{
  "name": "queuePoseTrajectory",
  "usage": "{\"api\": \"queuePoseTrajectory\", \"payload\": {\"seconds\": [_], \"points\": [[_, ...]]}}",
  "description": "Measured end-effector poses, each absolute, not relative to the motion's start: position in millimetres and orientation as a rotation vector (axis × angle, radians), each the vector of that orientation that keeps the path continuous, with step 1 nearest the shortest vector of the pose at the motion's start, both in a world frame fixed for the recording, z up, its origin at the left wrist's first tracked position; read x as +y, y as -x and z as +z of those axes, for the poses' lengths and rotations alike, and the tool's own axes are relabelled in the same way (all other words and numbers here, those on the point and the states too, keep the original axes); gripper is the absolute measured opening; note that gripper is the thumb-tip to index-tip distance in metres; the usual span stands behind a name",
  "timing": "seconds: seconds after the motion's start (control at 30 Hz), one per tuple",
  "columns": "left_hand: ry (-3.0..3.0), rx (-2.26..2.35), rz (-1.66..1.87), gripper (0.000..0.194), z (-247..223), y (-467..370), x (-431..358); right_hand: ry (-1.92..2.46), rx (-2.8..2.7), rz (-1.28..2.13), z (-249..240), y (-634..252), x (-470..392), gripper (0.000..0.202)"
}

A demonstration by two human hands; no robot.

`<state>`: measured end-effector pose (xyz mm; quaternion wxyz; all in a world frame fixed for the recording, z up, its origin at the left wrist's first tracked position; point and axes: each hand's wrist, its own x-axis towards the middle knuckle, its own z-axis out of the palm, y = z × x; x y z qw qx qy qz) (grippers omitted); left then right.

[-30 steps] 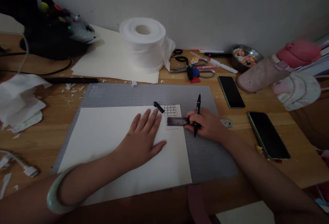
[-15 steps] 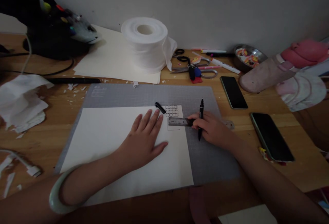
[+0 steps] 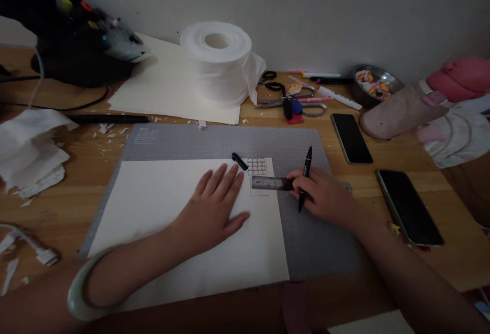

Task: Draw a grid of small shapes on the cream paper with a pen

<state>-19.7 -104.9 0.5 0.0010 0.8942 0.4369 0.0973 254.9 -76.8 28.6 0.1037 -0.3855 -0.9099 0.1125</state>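
Observation:
My left hand [image 3: 216,206] lies flat with fingers spread on a sheet of white paper [image 3: 153,196]. Just beyond its fingertips is a black pen cap [image 3: 239,161]. My right hand [image 3: 325,191] is closed around a black pen [image 3: 308,163], which slants with one tip down over the mat. Under the same hand lies a metal ruler [image 3: 268,183], its left end on the paper and its right end showing past the knuckles. A small grid of rounded shapes [image 3: 258,166] is drawn above the ruler, with thin straight lines around and below it.
A grey cutting mat [image 3: 306,247] lies beneath the paper. Behind stand a tissue roll [image 3: 216,68], scissors [image 3: 314,106], markers [image 3: 340,98] and a metal bowl [image 3: 377,86]. Two phones [image 3: 352,139] and a pink-lidded bottle [image 3: 406,109] are at right; crumpled tissue [image 3: 32,150] at left.
My right hand has shifted slightly right along the ruler, and the pen in it leans further right at the top. My left hand stays in place.

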Motion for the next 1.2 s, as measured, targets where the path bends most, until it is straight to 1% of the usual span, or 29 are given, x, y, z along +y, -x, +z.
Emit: {"api": "queuePoseTrajectory", "payload": {"seconds": [0.13, 0.23, 0.33, 0.43, 0.6, 0.77, 0.97, 1.1, 1.2], "points": [[-2.803, 1.301, 0.271, 0.044, 6.9, 29.4, -86.4, 1.152, -2.652, 0.415, 28.8, -253.4, -74.3, 0.009], [-2.769, 1.575, 0.264, 0.043, 9.2, 38.4, -71.8, 1.179, -2.604, 0.481, 28.7, -251.7, -73.1, 0.011], [-2.754, 1.773, 0.166, 0.037, 10.1, 45.7, -60.6, 1.234, -2.561, 0.516, 28.0, -251.8, -73.6, 0.012], [-2.695, 1.821, 0.074, 0.032, 11.2, 49.8, -52.8, 1.278, -2.565, 0.484, 26.6, -253.0, -75.3, 0.01], [-2.636, 1.834, 0.102, 0.03, 12.5, 49.4, -50.4, 1.235, -2.604, 0.333, 25.5, -252.1, -76.1, 0.01], [-2.648, 1.887, 0.073, 0.031, 13.9, 44.9, -55.7, 1.231, -2.655, 0.339, 27.7, -251.0, -74.5, 0.008], [-2.704, 1.992, 0.108, 0.027, 16.4, 40.3, -65.3, 1.152, -2.731, 0.248, 27.5, -253.1, -73.0, 0.008], [-2.788, 1.906, 0.12, 0.022, 17.4, 34.8, -75.7, 1.154, -2.776, 0.209, 30.7, -255.3, -75.4, 0.009], [-2.831, 1.749, 0.147, 0.022, 18.3, 30.3, -82.8, 1.203, -2.773, 0.228, 35.3, -256.8, -77.8, 0.008]]}}
